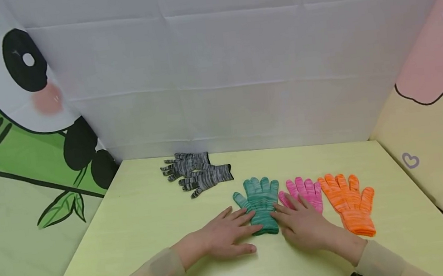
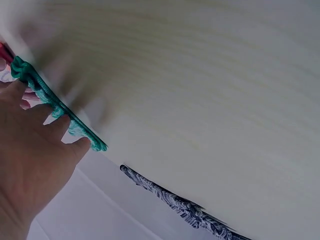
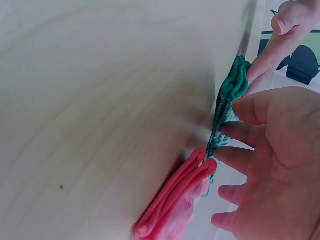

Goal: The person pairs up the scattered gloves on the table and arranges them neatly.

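Observation:
A green knit glove (image 1: 262, 199) lies flat on the table, fingers pointing away from me. My left hand (image 1: 232, 232) touches its left side and cuff with outstretched fingers. At its right side is my right hand (image 1: 307, 224), fingers spread, their tips by the green glove's edge. A pink glove (image 1: 307, 192) lies partly hidden behind the right hand. To its right rests an orange glove (image 1: 351, 203). In the right wrist view, the cuffs of the green glove (image 3: 234, 82) and the pink glove (image 3: 175, 200) show close together. Neither hand grips anything.
Two grey-and-black gloves (image 1: 205, 174) overlap at the back left of the pale table (image 1: 134, 239). A white cloth wall (image 1: 229, 64) rises behind the table. Printed cloth stands on the left and right sides.

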The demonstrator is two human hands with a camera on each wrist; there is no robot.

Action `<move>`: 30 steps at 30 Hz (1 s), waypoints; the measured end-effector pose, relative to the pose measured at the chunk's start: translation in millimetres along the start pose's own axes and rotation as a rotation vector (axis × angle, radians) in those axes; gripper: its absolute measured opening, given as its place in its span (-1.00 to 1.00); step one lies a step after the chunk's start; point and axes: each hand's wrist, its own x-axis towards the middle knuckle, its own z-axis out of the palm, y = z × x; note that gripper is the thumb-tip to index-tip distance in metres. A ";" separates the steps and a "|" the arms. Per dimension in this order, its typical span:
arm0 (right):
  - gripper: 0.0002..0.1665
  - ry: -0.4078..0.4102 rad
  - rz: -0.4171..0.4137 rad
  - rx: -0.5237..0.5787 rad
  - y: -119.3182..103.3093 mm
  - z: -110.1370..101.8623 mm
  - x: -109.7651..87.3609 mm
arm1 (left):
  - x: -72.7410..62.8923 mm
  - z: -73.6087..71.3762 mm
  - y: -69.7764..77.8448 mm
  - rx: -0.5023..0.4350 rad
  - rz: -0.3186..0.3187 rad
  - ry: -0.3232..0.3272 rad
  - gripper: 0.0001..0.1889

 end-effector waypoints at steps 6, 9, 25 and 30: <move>-0.39 0.060 0.014 0.056 2.3 -15.7 -1.3 | -12.8 -6.5 -3.6 -0.010 -0.060 0.111 -0.20; -0.39 0.131 0.027 0.060 8.8 -25.8 0.8 | -23.9 -12.3 -7.2 0.001 -0.124 0.171 -0.20; -0.35 0.259 0.062 0.036 36.0 -101.6 25.1 | -78.8 -27.2 -25.2 0.044 -0.463 0.382 -0.24; -0.34 0.227 0.063 0.056 27.1 -111.2 44.8 | -90.8 -20.3 -28.0 0.026 -0.503 0.367 -0.23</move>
